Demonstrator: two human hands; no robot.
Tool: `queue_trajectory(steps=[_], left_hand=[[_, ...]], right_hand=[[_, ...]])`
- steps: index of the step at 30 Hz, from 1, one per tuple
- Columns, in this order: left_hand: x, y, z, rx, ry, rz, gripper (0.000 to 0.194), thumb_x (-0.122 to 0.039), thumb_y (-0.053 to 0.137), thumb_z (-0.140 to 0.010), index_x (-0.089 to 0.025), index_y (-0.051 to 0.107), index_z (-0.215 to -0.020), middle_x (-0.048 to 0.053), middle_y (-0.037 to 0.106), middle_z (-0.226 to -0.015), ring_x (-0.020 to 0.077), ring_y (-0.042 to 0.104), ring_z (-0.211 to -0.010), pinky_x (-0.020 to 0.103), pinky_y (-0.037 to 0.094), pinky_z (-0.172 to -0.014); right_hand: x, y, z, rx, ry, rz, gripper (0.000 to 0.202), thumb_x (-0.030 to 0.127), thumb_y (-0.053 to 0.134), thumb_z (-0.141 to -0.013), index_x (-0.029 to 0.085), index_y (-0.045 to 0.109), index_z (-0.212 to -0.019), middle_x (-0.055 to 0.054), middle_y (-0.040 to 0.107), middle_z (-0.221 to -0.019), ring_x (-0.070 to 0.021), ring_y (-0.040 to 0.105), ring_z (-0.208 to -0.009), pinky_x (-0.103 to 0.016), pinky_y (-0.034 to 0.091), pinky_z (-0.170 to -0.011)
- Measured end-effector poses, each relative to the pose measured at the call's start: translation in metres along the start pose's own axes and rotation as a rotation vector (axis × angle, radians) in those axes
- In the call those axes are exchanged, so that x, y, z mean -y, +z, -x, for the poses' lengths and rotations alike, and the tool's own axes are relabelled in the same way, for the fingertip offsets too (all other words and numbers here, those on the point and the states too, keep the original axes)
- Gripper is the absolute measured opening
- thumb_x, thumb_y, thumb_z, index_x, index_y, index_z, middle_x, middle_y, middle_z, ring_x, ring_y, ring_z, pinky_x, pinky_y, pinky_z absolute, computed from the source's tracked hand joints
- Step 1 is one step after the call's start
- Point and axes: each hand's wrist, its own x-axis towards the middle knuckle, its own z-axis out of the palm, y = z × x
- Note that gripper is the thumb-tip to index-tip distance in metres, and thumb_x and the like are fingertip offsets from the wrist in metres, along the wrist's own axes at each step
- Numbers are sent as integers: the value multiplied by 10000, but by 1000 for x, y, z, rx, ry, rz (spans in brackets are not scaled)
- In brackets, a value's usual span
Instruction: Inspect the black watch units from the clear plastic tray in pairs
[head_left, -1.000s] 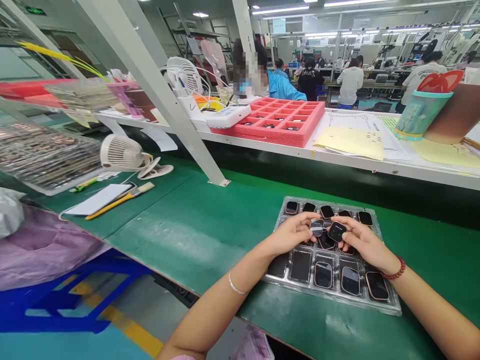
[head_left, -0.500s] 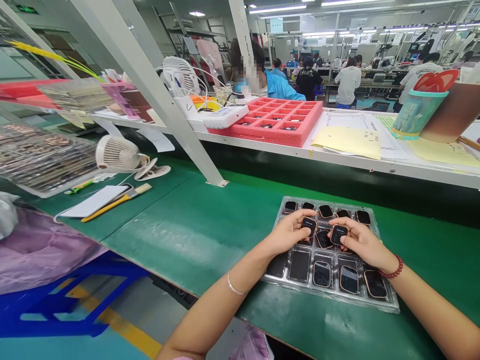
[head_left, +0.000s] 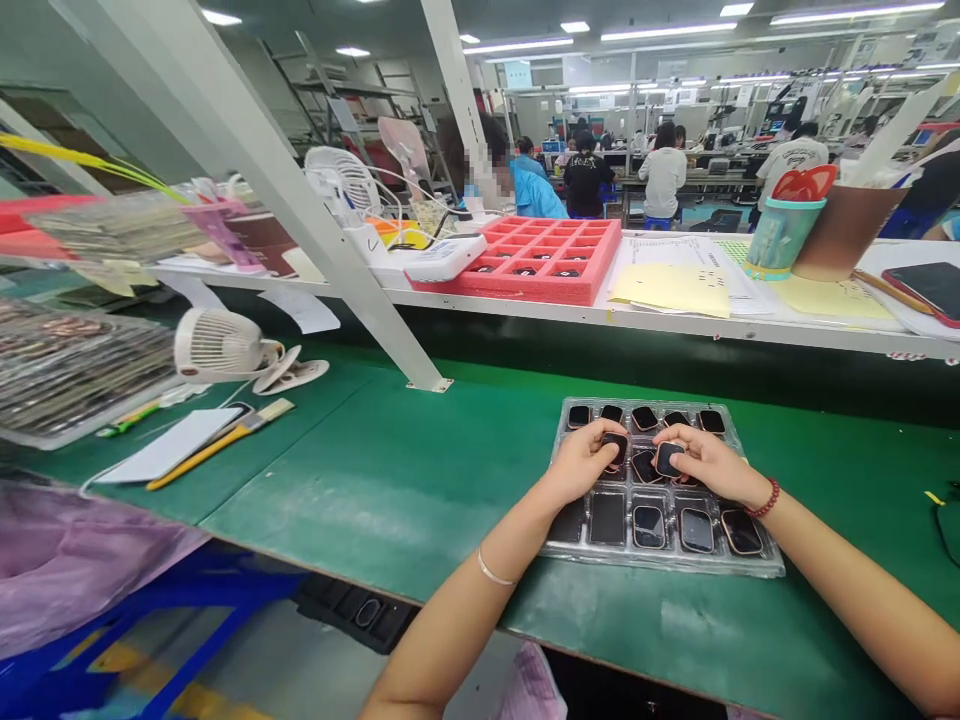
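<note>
A clear plastic tray lies on the green bench, its compartments holding several dark smartwatch bodies with rose-gold rims. Over its middle row, my left hand is closed on one smartwatch, thumb on its face. To the right of that, my right hand pinches another smartwatch between thumb and fingers, its dark screen facing up. Between the hands a tilted watch body rests in the tray. The fingers partly hide the compartments beneath them.
A white shelf runs behind the bench, bearing a red foam tray, papers and cups. On the left are a small fan, a brush and stacked trays. A slanted post meets the bench.
The camera view has shifted, bringing a phone into sight on the shelf at right. Both hands still hold their watches; the left one's screen is now more covered by the thumb.
</note>
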Motion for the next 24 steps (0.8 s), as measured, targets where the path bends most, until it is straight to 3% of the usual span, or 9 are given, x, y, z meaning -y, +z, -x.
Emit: queue_trajectory(steps=[2, 5, 9, 12, 14, 18, 22, 24], left_hand=[[-8, -5, 13, -83, 79, -218, 204, -180, 476, -811, -172, 591, -979, 45, 626, -916, 147, 583, -748, 274, 464, -695], [-17, -15, 39, -91, 171, -478, 196, -182, 467, -826, -199, 611, -957, 29, 643, -954, 154, 575, -807, 267, 438, -732], [-14, -22, 66, -56, 109, -712, 165, -222, 445, -853, -193, 608, -839, 20, 646, -815, 164, 572, -766, 274, 431, -695], [-4, -24, 73, -82, 106, -909, 167, -232, 442, -856, -192, 601, -825, 42, 628, -866, 196, 565, -845, 312, 443, -734], [1, -24, 74, -115, 129, -985, 160, -223, 449, -852, -195, 599, -902, 61, 612, -949, 213, 552, -916, 332, 455, -765], [1, -16, 69, -102, 250, -981, 216, -187, 476, -838, -203, 576, -1028, 73, 575, -1108, 217, 505, -1057, 353, 445, -884], [-4, 10, 56, 91, 378, -916, 222, -227, 524, -829, -199, 586, -1040, 89, 519, -1256, 235, 451, -1180, 394, 384, -1001], [-5, 25, 50, 155, 392, -927, 222, -262, 554, -815, -180, 592, -1017, 119, 475, -1325, 280, 391, -1253, 459, 336, -1036]], right_hand=[[2, 2, 3, -64, -33, 53, 237, 220, 518, -812, 187, 532, -1046, -62, 604, -993, -165, 586, -804, -261, 492, -607], [11, 15, 8, -126, -115, 149, 198, 149, 490, -807, 186, 562, -988, -50, 615, -964, -173, 593, -867, -297, 489, -725], [26, 57, 7, -104, -182, 240, 212, 104, 496, -796, 188, 546, -984, -36, 649, -923, -161, 617, -841, -288, 486, -750], [31, 89, 4, -59, -196, 527, 105, 136, 529, -804, 184, 582, -881, -23, 653, -799, -174, 610, -755, -305, 479, -716], [33, 100, 6, -46, -239, 729, 101, 165, 549, -809, 183, 608, -889, -51, 655, -873, -212, 599, -847, -339, 473, -758], [38, 84, 22, -46, -303, 855, 188, 187, 536, -837, 189, 605, -1012, -71, 631, -995, -213, 574, -943, -342, 467, -820], [35, 44, 50, -89, -183, 984, 182, 232, 480, -878, 191, 634, -791, -63, 625, -821, -220, 569, -823, -366, 478, -755], [27, 30, 65, -138, -140, 1047, 146, 268, 533, -846, 179, 640, -800, -104, 625, -945, -271, 547, -937, -438, 459, -828]])
